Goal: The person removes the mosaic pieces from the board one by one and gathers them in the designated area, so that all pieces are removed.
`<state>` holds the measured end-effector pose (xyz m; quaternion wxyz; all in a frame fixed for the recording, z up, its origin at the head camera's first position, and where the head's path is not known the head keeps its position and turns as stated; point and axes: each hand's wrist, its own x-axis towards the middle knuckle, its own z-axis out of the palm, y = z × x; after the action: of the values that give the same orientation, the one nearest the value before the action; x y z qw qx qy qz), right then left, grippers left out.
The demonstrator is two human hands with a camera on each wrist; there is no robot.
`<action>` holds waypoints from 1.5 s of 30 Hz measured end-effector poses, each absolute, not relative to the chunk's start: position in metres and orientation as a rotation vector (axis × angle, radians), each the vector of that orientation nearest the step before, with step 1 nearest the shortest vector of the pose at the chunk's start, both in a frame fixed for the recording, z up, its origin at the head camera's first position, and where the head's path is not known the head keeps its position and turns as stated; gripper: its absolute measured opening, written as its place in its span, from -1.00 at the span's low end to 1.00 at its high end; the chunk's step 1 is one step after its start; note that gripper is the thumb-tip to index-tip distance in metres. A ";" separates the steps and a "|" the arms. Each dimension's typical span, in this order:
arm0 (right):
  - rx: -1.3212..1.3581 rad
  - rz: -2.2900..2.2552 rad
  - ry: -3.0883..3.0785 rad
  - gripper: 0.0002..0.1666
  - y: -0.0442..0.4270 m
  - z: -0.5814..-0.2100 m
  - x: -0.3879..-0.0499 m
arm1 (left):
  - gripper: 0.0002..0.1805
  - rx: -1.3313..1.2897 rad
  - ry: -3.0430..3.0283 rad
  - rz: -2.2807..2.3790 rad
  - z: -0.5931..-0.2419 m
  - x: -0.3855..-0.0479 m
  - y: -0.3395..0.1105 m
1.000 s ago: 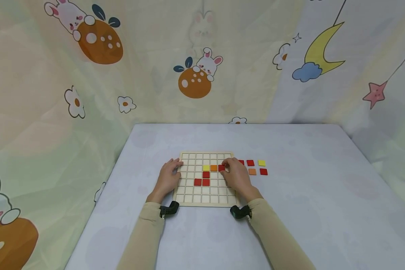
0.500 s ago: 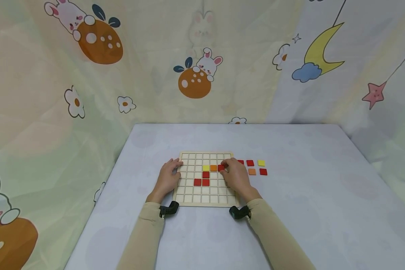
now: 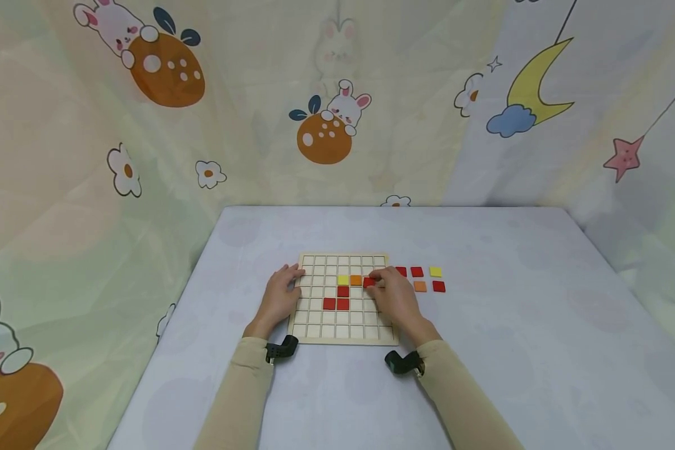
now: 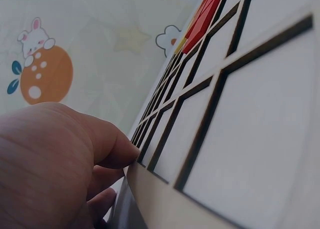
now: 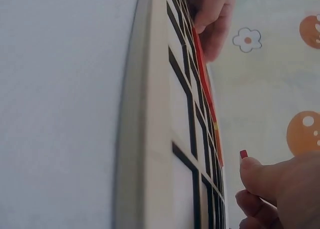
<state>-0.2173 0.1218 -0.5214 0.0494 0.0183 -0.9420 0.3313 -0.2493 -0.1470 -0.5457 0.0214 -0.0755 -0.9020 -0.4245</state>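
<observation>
In the head view, my left hand point(image 3: 281, 292) rests its fingertips on the left rim of a wooden grid board point(image 3: 320, 331). The left wrist view shows its fingers point(image 4: 114, 145) touching that rim, bent loosely. My right hand point(image 3: 396, 297) pinches a red square tile point(image 3: 368, 282) over the right part of the board, beside an orange tile point(image 3: 356, 280). In the right wrist view the pinched tile's edge pokes out past the fingertips, apart from the board. A yellow tile point(image 3: 343, 280) lies left of the orange one, with several red tiles point(image 3: 343, 304) below.
Right of the board lie loose tiles: red ones point(image 3: 417, 272), a yellow one point(image 3: 435, 272) and an orange one point(image 3: 420, 286). All lie flat on the pale tablecloth point(image 3: 512, 325). A patterned curtain point(image 3: 416, 106) hangs behind the table.
The red tile in my right hand has shifted slightly towards me and tilted, out of line with the orange tile. The right wrist has moved slightly right and nearer. My left hand stays put.
</observation>
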 end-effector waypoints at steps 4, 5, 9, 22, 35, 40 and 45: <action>0.077 1.019 -2.848 -0.60 0.125 -0.520 -0.213 | -0.55 -0.234 -2.794 -1.320 -0.547 -0.249 -0.147; 0.084 1.014 -2.844 -0.60 0.126 -0.520 -0.212 | -0.55 -0.233 -2.796 -1.320 -0.547 -0.249 -0.148; 0.101 0.990 -2.846 -0.60 0.130 -0.521 -0.208 | -0.54 -0.218 -2.811 -1.325 -0.548 -0.248 -0.148; 0.128 1.020 -2.785 -0.64 0.147 -0.524 -0.195 | -0.53 -0.230 -2.808 -1.312 -0.548 -0.249 -0.150; -0.009 1.054 -2.782 -0.63 0.165 -0.525 -0.186 | -0.54 -0.224 -2.818 -1.311 -0.548 -0.250 -0.149; 0.008 1.020 -2.765 -0.65 0.175 -0.528 -0.186 | -0.54 -0.236 -2.818 -1.300 -0.548 -0.250 -0.148; -0.004 1.026 -2.758 -0.63 0.185 -0.532 -0.188 | -0.54 -0.240 -2.821 -1.295 -0.547 -0.250 -0.148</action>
<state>-0.1877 0.1853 -0.5324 0.0993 -0.0012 -0.9327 0.3468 -0.2499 -0.1482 -0.5466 0.0140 -0.0771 -0.9060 -0.4159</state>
